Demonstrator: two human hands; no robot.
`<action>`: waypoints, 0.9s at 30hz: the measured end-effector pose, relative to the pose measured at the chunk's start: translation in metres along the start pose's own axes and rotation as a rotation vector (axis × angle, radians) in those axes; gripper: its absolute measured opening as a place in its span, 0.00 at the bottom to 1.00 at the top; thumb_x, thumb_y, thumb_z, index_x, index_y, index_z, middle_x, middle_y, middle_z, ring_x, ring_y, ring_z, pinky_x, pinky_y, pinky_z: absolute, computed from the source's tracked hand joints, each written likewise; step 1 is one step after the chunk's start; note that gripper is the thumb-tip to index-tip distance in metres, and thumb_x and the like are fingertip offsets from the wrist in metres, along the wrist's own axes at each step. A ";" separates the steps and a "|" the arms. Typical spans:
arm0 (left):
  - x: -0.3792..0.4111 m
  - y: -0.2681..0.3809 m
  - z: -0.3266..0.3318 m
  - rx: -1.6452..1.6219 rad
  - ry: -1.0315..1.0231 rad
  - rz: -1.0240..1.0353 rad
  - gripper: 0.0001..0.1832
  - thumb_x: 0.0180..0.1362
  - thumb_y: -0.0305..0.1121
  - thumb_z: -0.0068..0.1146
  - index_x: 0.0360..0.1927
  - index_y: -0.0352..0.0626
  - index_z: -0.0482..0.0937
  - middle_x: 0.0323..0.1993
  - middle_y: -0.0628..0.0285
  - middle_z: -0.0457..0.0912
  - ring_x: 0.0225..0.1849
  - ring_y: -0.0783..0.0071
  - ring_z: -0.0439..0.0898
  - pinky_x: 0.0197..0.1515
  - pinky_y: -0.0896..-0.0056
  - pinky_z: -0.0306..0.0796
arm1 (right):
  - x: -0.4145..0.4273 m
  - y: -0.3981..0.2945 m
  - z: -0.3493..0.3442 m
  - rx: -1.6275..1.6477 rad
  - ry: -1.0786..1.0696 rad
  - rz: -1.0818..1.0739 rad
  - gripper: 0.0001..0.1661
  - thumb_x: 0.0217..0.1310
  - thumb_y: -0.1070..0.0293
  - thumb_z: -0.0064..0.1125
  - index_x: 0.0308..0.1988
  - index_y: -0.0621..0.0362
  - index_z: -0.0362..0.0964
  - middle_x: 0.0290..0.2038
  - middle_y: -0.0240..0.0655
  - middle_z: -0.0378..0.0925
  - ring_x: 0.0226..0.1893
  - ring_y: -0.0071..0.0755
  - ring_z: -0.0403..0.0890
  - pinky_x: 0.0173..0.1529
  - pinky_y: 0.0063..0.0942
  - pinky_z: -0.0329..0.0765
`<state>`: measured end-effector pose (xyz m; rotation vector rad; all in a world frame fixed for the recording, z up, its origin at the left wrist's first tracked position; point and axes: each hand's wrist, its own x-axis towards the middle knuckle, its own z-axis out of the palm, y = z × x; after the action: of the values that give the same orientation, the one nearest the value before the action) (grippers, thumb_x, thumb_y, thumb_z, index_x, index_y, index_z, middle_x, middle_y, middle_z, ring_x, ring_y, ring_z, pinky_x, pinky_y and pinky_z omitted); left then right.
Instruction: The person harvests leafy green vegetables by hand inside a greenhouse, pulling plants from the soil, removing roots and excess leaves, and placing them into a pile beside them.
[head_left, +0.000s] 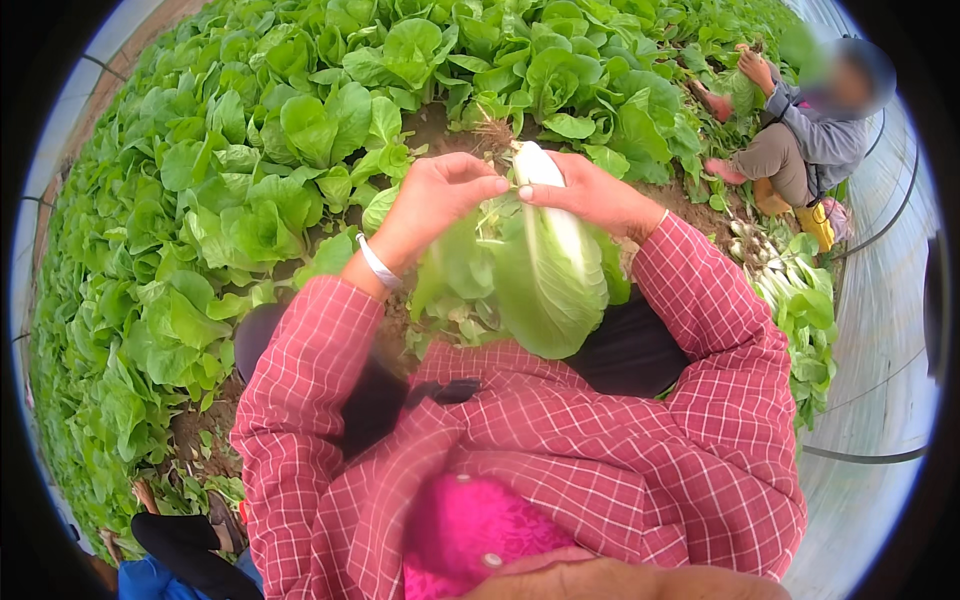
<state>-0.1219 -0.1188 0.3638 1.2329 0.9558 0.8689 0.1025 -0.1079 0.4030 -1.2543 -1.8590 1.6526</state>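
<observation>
My right hand (592, 195) is wrapped around the white base of a leafy green cabbage (559, 277), held roots up with its leaves hanging down. A tuft of thin brown roots (495, 133) sticks out at the top. My left hand (442, 191) is beside that base, thumb and fingers pinched together on what looks like the stalk of an outer leaf (454, 266). This leaf is blurred and hangs below the hand; its join to the stalk is hard to make out.
Dense rows of leafy greens (300, 127) grow ahead and to the left. Pulled plants (795, 285) lie in a pile at right, by the plastic sheeting (877, 360). A co-worker (795, 142) sits at upper right. Another person's dark-clothed leg (187, 544) shows at lower left.
</observation>
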 end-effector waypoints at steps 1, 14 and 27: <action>0.000 -0.001 0.000 0.008 -0.039 -0.026 0.08 0.58 0.35 0.68 0.35 0.42 0.83 0.24 0.78 0.77 0.25 0.91 0.66 0.26 0.85 0.59 | 0.002 0.005 -0.001 0.029 0.066 -0.029 0.29 0.63 0.53 0.64 0.53 0.62 0.69 0.41 0.31 0.77 0.39 0.21 0.76 0.45 0.24 0.76; -0.006 -0.008 -0.014 1.078 -0.185 0.121 0.27 0.49 0.55 0.69 0.46 0.47 0.84 0.53 0.56 0.81 0.44 0.57 0.83 0.45 0.60 0.74 | 0.009 0.011 -0.037 -0.004 0.459 -0.180 0.22 0.64 0.56 0.62 0.50 0.58 0.70 0.38 0.29 0.77 0.39 0.21 0.77 0.46 0.24 0.75; 0.004 -0.025 0.014 -0.037 -0.242 -0.097 0.29 0.55 0.37 0.70 0.58 0.36 0.72 0.48 0.62 0.81 0.46 0.78 0.79 0.50 0.73 0.73 | 0.019 0.006 0.035 0.262 0.331 -0.197 0.25 0.64 0.57 0.61 0.49 0.69 0.72 0.49 0.42 0.78 0.45 0.32 0.81 0.48 0.27 0.76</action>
<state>-0.1070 -0.1233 0.3392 1.2185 0.7944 0.6415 0.0678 -0.1143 0.3835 -1.1156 -1.4648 1.4294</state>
